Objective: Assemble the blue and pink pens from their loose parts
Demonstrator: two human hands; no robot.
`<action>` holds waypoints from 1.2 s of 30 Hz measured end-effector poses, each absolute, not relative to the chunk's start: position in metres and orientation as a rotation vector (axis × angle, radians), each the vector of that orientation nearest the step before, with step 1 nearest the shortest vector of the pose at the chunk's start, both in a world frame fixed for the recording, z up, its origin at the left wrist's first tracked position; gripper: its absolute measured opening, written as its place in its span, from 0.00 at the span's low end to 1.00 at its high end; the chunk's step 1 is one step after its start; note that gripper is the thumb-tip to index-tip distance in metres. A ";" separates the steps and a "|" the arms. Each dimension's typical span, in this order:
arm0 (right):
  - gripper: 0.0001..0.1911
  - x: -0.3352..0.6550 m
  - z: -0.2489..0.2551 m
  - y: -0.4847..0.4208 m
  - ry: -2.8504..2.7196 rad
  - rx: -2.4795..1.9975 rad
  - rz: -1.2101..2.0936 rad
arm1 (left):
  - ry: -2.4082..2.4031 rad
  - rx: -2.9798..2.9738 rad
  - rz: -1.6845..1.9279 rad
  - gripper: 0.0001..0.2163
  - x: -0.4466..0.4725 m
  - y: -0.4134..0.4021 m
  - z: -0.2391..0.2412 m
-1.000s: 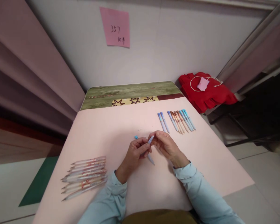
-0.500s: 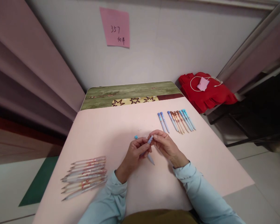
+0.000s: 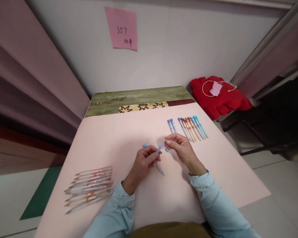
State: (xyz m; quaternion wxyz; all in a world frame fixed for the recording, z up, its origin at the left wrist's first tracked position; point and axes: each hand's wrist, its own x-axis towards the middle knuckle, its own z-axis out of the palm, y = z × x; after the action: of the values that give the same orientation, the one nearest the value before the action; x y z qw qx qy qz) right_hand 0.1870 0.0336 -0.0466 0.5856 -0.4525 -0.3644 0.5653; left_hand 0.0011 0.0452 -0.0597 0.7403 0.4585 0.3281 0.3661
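My left hand (image 3: pixel 146 158) is closed in a pinch around a light-blue pen part (image 3: pixel 159 149), its pale upper end poking up past the fingertips. Under that hand lies a second light-blue pen (image 3: pixel 160 169) on the table, its bright blue top (image 3: pixel 144 145) showing on the far side. My right hand (image 3: pixel 181 148) is a little to the right with thumb and forefinger pinched together; anything between them is too small to make out. Just below its fingertips is a small blue cap (image 3: pixel 166 149).
Two blue-topped pens (image 3: pixel 172 125) and a row of brown- and blue-topped pens (image 3: pixel 192 129) lie at the far right. Several clear pens (image 3: pixel 91 185) are at left on the pale table cover (image 3: pixel 114 135). Red cloth (image 3: pixel 221 99) sits beyond the right edge.
My right hand has drawn away from the left, moving right and slightly up, and the small blue cap now shows below its fingers. The left hand stays nearly in place.
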 end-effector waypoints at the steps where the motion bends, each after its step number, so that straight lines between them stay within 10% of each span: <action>1: 0.12 0.189 -0.045 0.033 -0.879 -1.067 1.292 | 0.730 1.018 0.808 0.10 0.001 0.045 -0.059; 36: 0.07 0.209 0.014 0.016 -2.217 -1.313 0.539 | 0.664 1.166 0.712 0.11 0.003 0.039 -0.057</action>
State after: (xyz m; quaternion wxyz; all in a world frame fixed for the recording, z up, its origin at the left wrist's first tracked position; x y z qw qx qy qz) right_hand 0.2090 0.0156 0.0144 0.2517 -0.4826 -0.8151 0.1982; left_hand 0.0025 0.0391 -0.0573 0.7251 0.5287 0.3011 0.3226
